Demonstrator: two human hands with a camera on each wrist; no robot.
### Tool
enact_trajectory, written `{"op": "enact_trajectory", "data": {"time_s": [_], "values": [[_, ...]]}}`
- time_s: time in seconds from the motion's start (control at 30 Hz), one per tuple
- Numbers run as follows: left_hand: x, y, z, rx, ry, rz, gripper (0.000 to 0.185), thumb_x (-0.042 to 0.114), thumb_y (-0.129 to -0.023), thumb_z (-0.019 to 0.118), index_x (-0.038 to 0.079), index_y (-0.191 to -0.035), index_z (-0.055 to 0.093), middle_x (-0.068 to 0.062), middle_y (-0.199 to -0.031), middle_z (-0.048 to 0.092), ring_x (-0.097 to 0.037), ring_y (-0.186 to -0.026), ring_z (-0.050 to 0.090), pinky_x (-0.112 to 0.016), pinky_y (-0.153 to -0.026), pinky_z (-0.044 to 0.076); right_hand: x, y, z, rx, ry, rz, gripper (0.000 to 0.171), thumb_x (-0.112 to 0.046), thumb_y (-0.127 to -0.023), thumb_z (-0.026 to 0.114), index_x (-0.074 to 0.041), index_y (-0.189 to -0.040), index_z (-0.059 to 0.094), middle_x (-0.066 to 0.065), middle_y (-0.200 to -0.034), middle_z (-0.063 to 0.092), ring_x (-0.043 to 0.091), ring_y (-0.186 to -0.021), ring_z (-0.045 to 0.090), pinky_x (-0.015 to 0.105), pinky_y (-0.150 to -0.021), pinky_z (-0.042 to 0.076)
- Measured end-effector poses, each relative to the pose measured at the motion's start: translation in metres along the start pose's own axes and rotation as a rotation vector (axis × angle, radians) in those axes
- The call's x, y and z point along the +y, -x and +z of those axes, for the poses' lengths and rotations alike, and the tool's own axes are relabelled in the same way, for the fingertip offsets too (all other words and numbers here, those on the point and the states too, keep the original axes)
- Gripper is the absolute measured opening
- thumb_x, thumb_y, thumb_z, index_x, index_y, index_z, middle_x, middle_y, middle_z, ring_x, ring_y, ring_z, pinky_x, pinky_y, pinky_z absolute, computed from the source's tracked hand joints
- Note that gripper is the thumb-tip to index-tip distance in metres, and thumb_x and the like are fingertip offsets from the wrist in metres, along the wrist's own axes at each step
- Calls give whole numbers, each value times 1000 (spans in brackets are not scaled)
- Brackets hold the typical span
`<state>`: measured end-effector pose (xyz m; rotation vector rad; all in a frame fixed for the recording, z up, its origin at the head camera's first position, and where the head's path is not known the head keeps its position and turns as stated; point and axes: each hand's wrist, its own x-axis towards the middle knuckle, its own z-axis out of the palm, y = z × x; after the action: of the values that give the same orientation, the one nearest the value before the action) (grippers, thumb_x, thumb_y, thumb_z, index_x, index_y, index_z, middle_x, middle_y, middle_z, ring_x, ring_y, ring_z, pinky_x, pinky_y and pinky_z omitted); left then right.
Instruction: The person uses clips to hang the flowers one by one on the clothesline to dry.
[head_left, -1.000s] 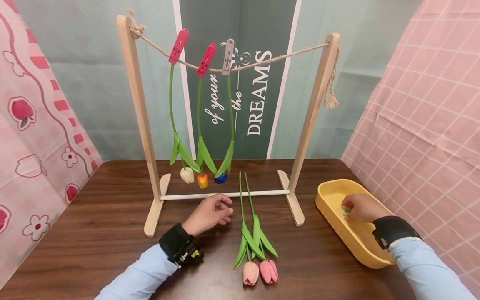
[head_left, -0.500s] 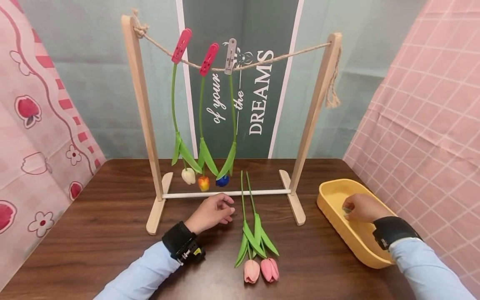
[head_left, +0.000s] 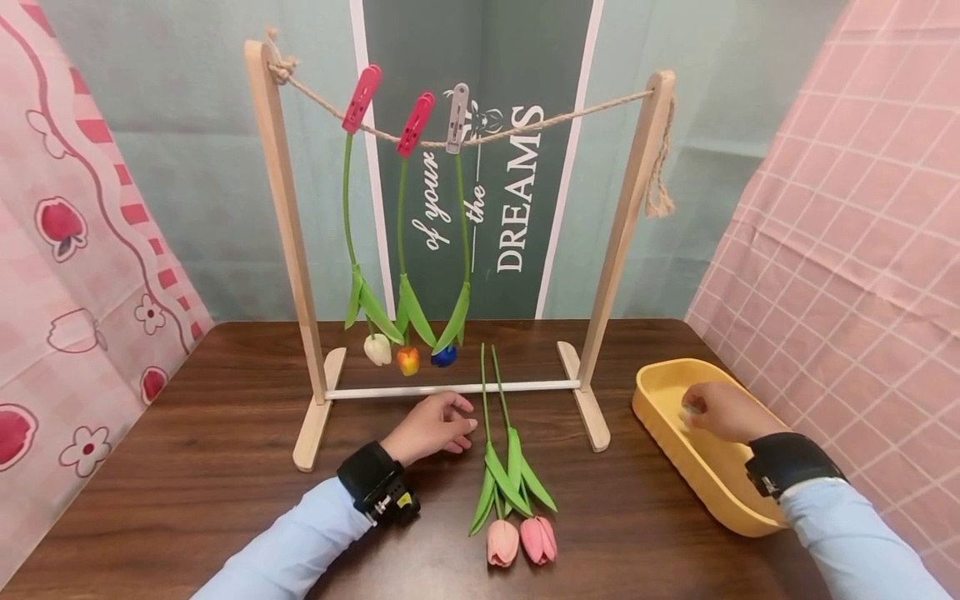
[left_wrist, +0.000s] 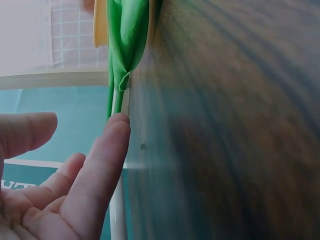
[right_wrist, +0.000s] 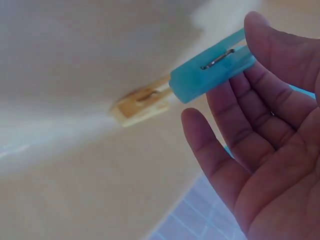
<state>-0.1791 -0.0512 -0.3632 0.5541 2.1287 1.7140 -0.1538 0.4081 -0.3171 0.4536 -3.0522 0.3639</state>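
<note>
Both hands are at work on the table. The right hand (head_left: 718, 410) is inside the yellow tray (head_left: 750, 523), and the right wrist view shows its fingers (right_wrist: 260, 85) reaching round a blue clothes peg (right_wrist: 212, 75), with a yellowish peg (right_wrist: 142, 102) lying just beyond it; whether the blue peg is already pinched or only touched cannot be told. The left hand (head_left: 433, 427) rests on the dark wooden table (head_left: 187, 467) with relaxed, nearly straight fingers, its fingertips (left_wrist: 117, 127) just beside the green stems of two pink tulips (head_left: 521, 540) that lie flat, heads toward the person.

Beyond the tulips stands a wooden rack (head_left: 288, 242) with a rope (head_left: 555, 117) strung across its top. Three flowers hang head down from it, held by two red pegs (head_left: 360, 98) and a grey peg (head_left: 456, 117).

Judged from this, the step in hand is fetching a peg and a stem for the next hanging. What follows would call for a firm pinch on the blue peg, a lift clear of the tray wall, and the left fingers curling round one stem without dragging its neighbour.
</note>
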Motion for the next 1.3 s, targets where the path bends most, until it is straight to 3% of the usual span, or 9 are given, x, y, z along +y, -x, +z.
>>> {"op": "enact_trajectory", "data": {"time_s": [0.23, 0.5, 0.8, 1.3], "values": [[-2, -9, 7, 6, 5, -56, 30, 7, -92, 64, -10, -114, 52, -21, -87, 65, -29, -70, 68, -37, -62, 59, -15, 1, -17, 106, 14, 8, 19, -5, -79, 77, 5, -91, 65, 4, -78, 64, 23, -73, 60, 41, -64, 50], [-1, -16, 16, 15, 28, -109, 33, 5, -93, 64, -12, -117, 49, -22, -90, 64, -30, -68, 68, -37, -61, 59, -44, 7, -31, 225, 11, 51, 32, -9, -82, 76, 9, -106, 63, 23, -94, 65, 42, -87, 62, 55, -70, 50], [-1, -23, 21, 39, 38, -151, 34, 4, -92, 64, -12, -118, 48, -20, -87, 63, -25, -64, 67, -35, -58, 59, -88, 4, -29, 463, 43, -83, 34, 0, -75, 81, 5, -104, 64, 18, -95, 63, 34, -81, 61, 51, -68, 51], [0, -30, 30, 23, 35, -191, 37, -4, -89, 64, -14, -118, 43, -18, -83, 65, -19, -56, 62, -34, -58, 59, -133, -1, -17, 488, 32, -172, 35, -2, -72, 84, 0, -101, 65, 8, -89, 62, 22, -73, 59, 42, -64, 53]]}}
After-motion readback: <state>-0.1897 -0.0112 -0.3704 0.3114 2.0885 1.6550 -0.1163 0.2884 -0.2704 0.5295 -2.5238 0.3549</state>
